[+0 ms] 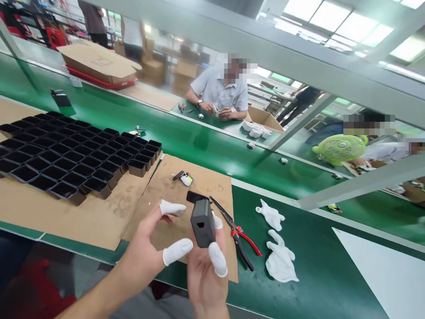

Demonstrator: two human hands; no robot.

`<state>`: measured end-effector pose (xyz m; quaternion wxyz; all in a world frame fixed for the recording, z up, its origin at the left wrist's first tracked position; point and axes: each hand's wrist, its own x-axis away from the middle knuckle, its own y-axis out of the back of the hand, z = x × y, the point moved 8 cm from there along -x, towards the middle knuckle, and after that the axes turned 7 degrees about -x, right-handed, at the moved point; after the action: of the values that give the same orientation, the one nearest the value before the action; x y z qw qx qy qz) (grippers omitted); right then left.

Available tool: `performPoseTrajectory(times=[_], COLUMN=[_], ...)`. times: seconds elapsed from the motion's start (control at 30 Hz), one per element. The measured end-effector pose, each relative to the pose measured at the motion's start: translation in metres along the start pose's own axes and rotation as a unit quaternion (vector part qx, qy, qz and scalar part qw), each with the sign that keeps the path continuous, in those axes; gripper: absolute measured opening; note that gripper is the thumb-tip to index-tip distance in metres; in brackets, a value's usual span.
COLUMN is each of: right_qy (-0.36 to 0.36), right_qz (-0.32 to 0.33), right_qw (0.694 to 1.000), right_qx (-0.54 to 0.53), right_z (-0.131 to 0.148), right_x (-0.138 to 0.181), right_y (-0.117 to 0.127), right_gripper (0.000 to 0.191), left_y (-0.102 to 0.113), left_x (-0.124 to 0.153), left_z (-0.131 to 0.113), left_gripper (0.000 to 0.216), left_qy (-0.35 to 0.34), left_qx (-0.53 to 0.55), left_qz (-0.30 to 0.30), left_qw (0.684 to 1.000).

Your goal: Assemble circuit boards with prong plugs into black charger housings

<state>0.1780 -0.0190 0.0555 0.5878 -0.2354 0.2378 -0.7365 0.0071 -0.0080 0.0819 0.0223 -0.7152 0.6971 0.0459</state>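
Note:
My right hand (210, 270) grips a small black plastic housing (203, 223) with a rectangular slot in its end face. A flat black piece (198, 196) sticks out at the far end of the housing; whether it is attached I cannot tell. To the left, my left hand (154, 241) is open, thumb and fingers apart, close to the housing but not on it. White finger cots cover fingertips of both hands. Red-and-black long-nose pliers (236, 231) lie just right of the housing. Beyond it, a small assembly with white and yellow parts (186, 178) rests on the cardboard sheet (212, 186).
Rows of black open boxes (71, 159) fill the left. White gloves (280, 261) lie at right, near a white panel (392, 274). A green conveyor belt (199, 141) runs behind. Across it a co-worker (221, 91) handles small parts; a green fan (341, 148) stands farther right.

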Motion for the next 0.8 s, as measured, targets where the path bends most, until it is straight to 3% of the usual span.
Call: performPoseTrajectory(times=[0.1,0.2,0.43,0.63,0.73,0.8], right_qy=[-0.061,-0.082,-0.092,-0.086,0.031,0.178], right_qz=[-0.054,-0.078,-0.08,-0.032,-0.014,0.013], right_qw=[0.996,0.991,0.991,0.995,0.997,0.958], right_qx=[-0.047,-0.067,-0.061,-0.041,0.068,0.224], right_z=[-0.038,-0.056,-0.05,-0.053,-0.035,-0.009], right_x=[0.028,0.047,0.06,0.058,0.047,0.042], right_y=[0.006,0.002,-0.002,-0.004,0.004,0.008], right_gripper=[0.059,0.057,0.062,0.059,0.059,0.06], left_y=[-0.008,-0.008,-0.007,-0.009,0.007,0.015], left_x=[0.023,0.034,0.041,0.046,0.044,0.037], left_z=[0.013,0.019,0.021,0.028,0.033,0.039], left_gripper=[0.052,0.05,0.052,0.051,0.057,0.061], left_qy=[0.042,0.079,0.088,0.086,0.071,0.07], left_qx=[0.032,0.072,0.135,0.115,0.098,0.09], left_qz=[-0.011,-0.036,-0.032,-0.023,-0.079,-0.072], left_qw=[0.999,0.994,0.986,0.989,0.99,0.991])
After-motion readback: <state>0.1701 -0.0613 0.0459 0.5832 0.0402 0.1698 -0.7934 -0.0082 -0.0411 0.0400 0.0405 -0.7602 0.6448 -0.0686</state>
